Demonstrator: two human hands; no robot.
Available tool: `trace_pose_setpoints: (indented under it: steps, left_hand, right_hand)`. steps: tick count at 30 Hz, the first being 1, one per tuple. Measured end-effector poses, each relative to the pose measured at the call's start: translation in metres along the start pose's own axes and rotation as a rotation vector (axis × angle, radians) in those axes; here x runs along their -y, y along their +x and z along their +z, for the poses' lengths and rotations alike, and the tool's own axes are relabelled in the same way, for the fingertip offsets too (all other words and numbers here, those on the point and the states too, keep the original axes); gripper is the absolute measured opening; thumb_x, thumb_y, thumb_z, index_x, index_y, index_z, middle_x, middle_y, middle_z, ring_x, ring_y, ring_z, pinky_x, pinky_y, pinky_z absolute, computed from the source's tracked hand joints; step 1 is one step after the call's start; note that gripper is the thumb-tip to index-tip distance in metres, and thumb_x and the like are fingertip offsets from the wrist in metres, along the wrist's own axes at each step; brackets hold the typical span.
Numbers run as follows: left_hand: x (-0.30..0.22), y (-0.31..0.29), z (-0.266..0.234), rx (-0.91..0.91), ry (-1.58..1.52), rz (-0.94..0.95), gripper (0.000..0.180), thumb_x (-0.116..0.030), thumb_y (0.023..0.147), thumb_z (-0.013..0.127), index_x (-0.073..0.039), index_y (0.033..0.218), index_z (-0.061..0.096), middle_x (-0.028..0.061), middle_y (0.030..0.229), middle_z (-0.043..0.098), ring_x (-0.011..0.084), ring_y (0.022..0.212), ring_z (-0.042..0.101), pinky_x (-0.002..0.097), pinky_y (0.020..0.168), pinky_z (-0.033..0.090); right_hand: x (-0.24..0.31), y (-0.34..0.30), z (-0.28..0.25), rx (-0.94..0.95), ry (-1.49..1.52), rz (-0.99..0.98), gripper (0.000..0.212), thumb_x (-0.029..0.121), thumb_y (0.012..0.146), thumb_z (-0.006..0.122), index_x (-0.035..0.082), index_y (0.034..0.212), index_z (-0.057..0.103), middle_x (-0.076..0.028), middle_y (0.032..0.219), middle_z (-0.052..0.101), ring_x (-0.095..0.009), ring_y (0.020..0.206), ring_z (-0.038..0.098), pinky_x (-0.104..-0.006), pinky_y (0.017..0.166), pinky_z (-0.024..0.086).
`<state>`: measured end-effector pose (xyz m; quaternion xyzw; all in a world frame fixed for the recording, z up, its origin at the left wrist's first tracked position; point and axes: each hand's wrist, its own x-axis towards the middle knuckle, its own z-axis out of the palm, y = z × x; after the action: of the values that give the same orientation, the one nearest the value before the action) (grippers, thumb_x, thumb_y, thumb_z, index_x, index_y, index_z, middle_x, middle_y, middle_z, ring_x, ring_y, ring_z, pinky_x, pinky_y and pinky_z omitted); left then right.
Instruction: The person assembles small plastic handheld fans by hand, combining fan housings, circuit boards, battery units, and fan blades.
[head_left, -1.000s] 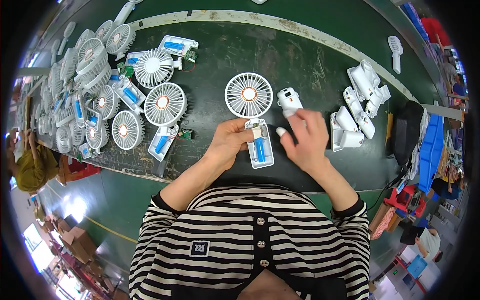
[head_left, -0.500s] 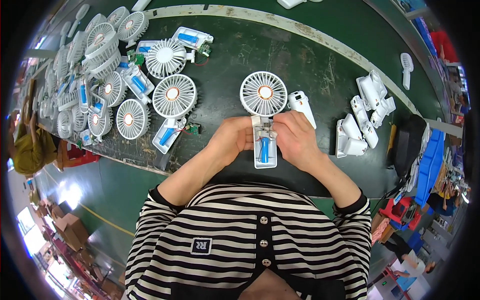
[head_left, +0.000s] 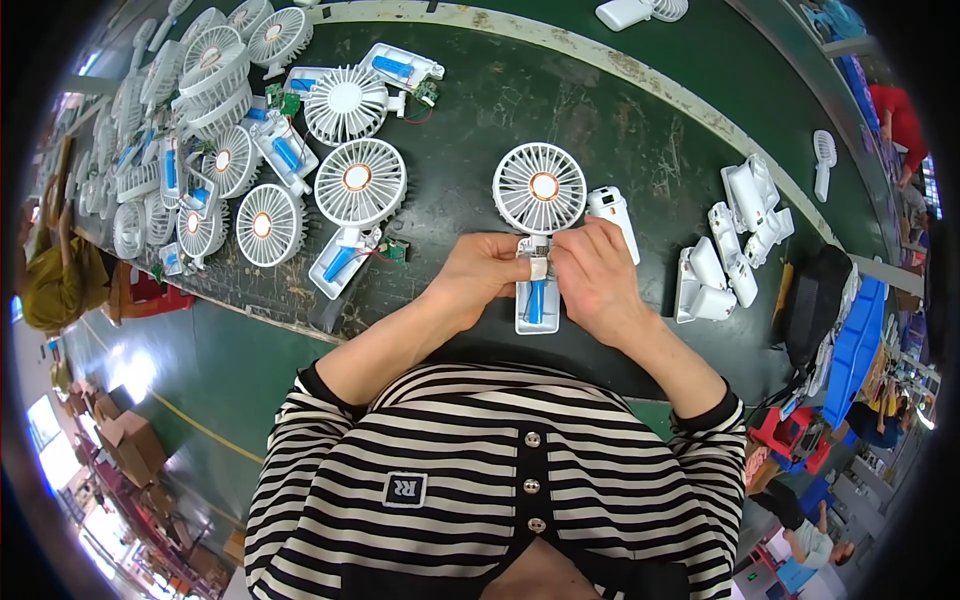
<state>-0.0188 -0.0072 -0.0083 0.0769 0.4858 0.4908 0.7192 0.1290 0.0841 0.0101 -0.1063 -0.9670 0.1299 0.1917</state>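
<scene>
A white handheld fan [head_left: 540, 188] lies in front of me, its handle open and a blue battery cell [head_left: 537, 300] inside. At the neck, a small circuit board is partly visible between my fingers. My left hand [head_left: 482, 278] grips the handle from the left, its thumb, with a pale wrap at the tip, across the board. From the right, my right hand [head_left: 600, 280] pinches at the same spot; its fingertips are partly hidden. Beside that hand, a white handle cover [head_left: 614, 222] lies on the dark table.
Several open fans with exposed batteries and boards, including one fan [head_left: 361, 185], crowd the table's left side. White handle shells [head_left: 735, 240] are piled at the right, near a black bag [head_left: 818, 300]. Past a pale strip [head_left: 560, 40] lie finished-looking fans [head_left: 824, 165].
My left thumb has moved right and down, over the board at the handle's top. Both hands stay at the fan. The whole view has shifted slightly.
</scene>
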Motion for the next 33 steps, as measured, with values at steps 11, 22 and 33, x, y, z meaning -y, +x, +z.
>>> trace_pose_setpoints:
  steps: [11, 22, 33]
  left_hand:
    - [0.0042, 0.0024, 0.0053, -0.093, 0.090, 0.084, 0.015, -0.003, 0.080, 0.056, 0.003, 0.093, 0.060, 0.0054, 0.081, 0.061, 0.0110, 0.071, 0.056, 0.0262, 0.061, 0.045]
    - [0.0034, 0.0041, 0.0011, -0.062, 0.191, 0.096, 0.019, -0.003, 0.081, 0.056, 0.004, 0.098, 0.058, 0.0058, 0.084, 0.062, 0.0109, 0.072, 0.058, 0.0241, 0.061, 0.047]
    - [0.0006, 0.0031, 0.0059, -0.120, 0.086, 0.078, 0.016, -0.002, 0.080, 0.054, 0.004, 0.094, 0.060, 0.0064, 0.081, 0.061, 0.0123, 0.072, 0.058, 0.0279, 0.064, 0.048]
  right_hand:
    - [0.0007, -0.0019, 0.0050, -0.078, -0.058, 0.021, 0.016, 0.005, 0.063, 0.056, 0.002, 0.078, 0.054, -0.007, 0.084, 0.049, -0.021, 0.076, 0.050, -0.0385, 0.085, 0.038]
    - [-0.0030, 0.0015, 0.0033, -0.023, 0.016, 0.033, 0.026, 0.006, 0.062, 0.059, 0.000, 0.087, 0.056, -0.009, 0.085, 0.050, -0.024, 0.076, 0.051, -0.0345, 0.070, 0.038]
    - [-0.0047, 0.0013, 0.0071, -0.064, -0.010, 0.048, 0.021, 0.008, 0.065, 0.056, 0.003, 0.085, 0.053, -0.007, 0.080, 0.046, -0.021, 0.073, 0.048, -0.0321, 0.068, 0.036]
